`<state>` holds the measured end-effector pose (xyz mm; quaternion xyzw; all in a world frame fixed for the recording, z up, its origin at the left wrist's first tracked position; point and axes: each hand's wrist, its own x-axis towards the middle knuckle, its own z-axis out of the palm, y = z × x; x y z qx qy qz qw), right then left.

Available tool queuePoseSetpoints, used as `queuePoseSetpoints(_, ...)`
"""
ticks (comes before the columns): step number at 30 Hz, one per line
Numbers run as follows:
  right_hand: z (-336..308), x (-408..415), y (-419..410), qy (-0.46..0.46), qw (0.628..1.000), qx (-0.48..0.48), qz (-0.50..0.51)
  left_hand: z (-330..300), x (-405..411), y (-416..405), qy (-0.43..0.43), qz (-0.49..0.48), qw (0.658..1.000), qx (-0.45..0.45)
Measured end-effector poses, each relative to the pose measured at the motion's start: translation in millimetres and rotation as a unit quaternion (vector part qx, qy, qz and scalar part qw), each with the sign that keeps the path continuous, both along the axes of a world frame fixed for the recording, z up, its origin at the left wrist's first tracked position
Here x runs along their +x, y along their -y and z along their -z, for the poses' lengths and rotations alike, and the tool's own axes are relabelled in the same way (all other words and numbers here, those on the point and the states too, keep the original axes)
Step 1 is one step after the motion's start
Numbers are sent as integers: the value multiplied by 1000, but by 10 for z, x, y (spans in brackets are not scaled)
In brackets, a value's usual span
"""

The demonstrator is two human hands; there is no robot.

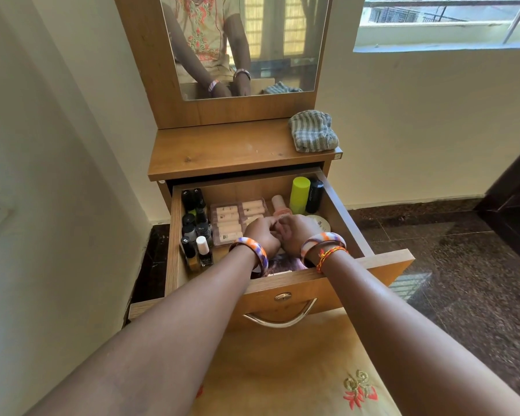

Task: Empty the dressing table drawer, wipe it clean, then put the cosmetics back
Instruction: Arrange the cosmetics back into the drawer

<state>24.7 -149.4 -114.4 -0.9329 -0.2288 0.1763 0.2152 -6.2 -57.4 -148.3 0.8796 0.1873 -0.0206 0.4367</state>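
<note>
The dressing table drawer (338,205) is pulled out and holds cosmetics. Several dark nail polish bottles (197,232) stand along its left side. Pink packs of pale tubes (227,219) lie in the middle. At the back right are a peach bottle (279,205), a lime green bottle (300,195), a black bottle (314,196) and a round white compact (323,225). My left hand (260,234) and my right hand (296,234) are inside the drawer, fingers curled and touching each other. What lies between them is hidden. A dark flat box (282,262) sits under my wrists.
A striped grey cloth (312,132) lies crumpled on the right end of the wooden tabletop (222,148), below the mirror (267,40). A wall is close on the left, dark stone floor on the right. Yellow embroidered fabric (297,370) lies under the drawer's metal handle (279,321).
</note>
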Motion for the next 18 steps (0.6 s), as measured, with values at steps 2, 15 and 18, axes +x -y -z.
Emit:
queuePoseSetpoints(2, -25, -5, 30, 17, 1000, 15, 10, 10, 6, 0, 9, -16, 1000, -3)
queuePoseSetpoints(15, 59, 60, 19, -5, 998, 8, 64, -46, -35, 42, 5, 17, 1000, -2)
queuePoseSetpoints(18, 64, 68, 19, -4, 998, 2, 59, -71, -56, 48, 1, 33, 999, -13)
